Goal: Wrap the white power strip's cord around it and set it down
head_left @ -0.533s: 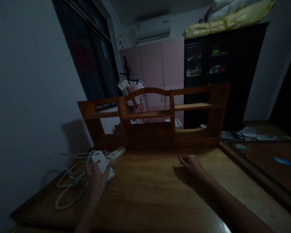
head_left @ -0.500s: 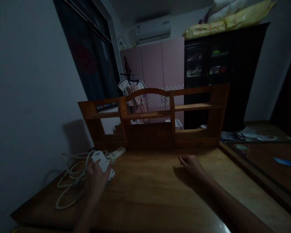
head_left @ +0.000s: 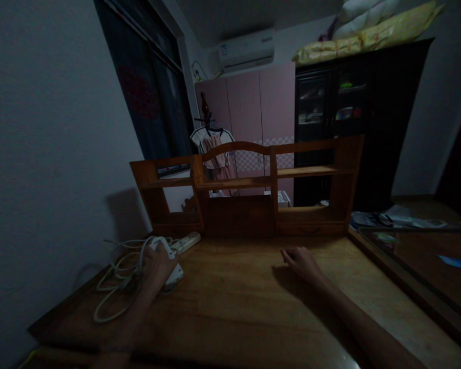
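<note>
My left hand [head_left: 158,264] grips a white power strip [head_left: 172,279] from above, its fingers curled over the casing; part of the strip is hidden under the hand. Loops of white cable [head_left: 106,287] lie tangled on the desk to the left of it. Just behind, a second white power strip [head_left: 190,242] rests on the desktop, tilted toward the shelf. On the right, my right hand [head_left: 301,261] is over the wooden desk [head_left: 230,297] with its fingers bent in and nothing visible in them. Its shadow falls beside it.
A low wooden shelf unit [head_left: 238,215] with several compartments stands along the desk's back edge. A wall [head_left: 61,154] borders the left side. To the right lies a lower brown surface [head_left: 415,261] with a blue item [head_left: 457,263] and plastic bags [head_left: 399,218].
My left hand has shifted forward and lies further over the power strip, fingers more curled. My right hand stays nearly in place. The view has tipped slightly.
</note>
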Motion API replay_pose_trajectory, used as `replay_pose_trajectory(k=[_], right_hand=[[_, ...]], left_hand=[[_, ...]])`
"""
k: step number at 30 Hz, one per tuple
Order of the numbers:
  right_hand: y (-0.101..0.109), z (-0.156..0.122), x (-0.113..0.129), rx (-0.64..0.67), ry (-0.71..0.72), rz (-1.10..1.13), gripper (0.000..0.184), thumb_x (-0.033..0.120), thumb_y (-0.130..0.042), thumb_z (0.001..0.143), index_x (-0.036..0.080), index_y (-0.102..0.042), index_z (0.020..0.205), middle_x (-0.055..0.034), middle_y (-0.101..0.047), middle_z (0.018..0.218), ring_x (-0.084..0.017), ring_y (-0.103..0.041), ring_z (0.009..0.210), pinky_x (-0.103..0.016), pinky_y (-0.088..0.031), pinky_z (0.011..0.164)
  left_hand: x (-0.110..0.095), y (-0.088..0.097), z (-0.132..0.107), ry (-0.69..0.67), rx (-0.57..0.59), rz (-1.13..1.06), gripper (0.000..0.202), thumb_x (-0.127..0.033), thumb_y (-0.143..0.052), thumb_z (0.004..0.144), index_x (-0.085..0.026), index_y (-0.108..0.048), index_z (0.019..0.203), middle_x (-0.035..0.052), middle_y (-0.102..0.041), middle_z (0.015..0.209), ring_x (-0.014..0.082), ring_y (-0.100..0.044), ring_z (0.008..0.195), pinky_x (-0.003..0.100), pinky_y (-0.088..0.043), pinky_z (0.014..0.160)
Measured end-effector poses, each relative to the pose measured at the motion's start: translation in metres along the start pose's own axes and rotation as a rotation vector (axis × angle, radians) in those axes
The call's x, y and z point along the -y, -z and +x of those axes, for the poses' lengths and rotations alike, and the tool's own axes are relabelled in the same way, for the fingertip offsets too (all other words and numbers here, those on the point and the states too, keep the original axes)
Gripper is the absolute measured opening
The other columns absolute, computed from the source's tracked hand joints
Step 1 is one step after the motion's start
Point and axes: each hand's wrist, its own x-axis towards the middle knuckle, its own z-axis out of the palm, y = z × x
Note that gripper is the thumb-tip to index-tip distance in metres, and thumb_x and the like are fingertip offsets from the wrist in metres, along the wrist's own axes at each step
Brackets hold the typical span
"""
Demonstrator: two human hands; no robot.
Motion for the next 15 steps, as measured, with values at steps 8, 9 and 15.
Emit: replay_pose_trajectory(k=[8, 9, 15], right_hand=[[0.003, -0.002, 0.006, -0.008, -0.007, 0.005, 0.055, 0.049, -0.036, 0.094, 0.016, -0.069, 0.064, -0.0101, -0.067, 0.061, -0.019, -0.060, 0.055, -0.026, -0.034, 0.055], [0.004, -0.002, 0.007, -0.011, -0.007, 0.005, 0.055, 0.049, -0.036, 0.093, 0.017, -0.069, 0.064, -0.0100, -0.067, 0.061, -0.019, -0.060, 0.055, -0.026, -0.034, 0.054], [0.005, -0.003, 0.010, -0.023, -0.009, -0.001, 0.054, 0.047, -0.037, 0.093, 0.017, -0.069, 0.063, -0.0100, -0.067, 0.061, -0.019, -0.060, 0.054, -0.026, -0.033, 0.054]], left_hand=[[-0.007, -0.006, 0.000, -0.091, -0.049, 0.008, 0.063, -0.045, -0.050, 0.081, -0.012, -0.041, 0.134, 0.0245, -0.012, 0.152, 0.0514, -0.030, 0.127, 0.059, -0.040, 0.090], [-0.007, -0.006, 0.001, -0.095, -0.038, -0.005, 0.062, -0.045, -0.050, 0.081, -0.013, -0.042, 0.134, 0.0240, -0.012, 0.152, 0.0519, -0.030, 0.128, 0.060, -0.040, 0.089], [-0.003, -0.001, 0.014, -0.048, 0.058, -0.159, 0.070, -0.045, -0.061, 0.075, -0.014, -0.042, 0.135, 0.0261, -0.024, 0.148, 0.0459, -0.047, 0.120, 0.054, -0.043, 0.091]])
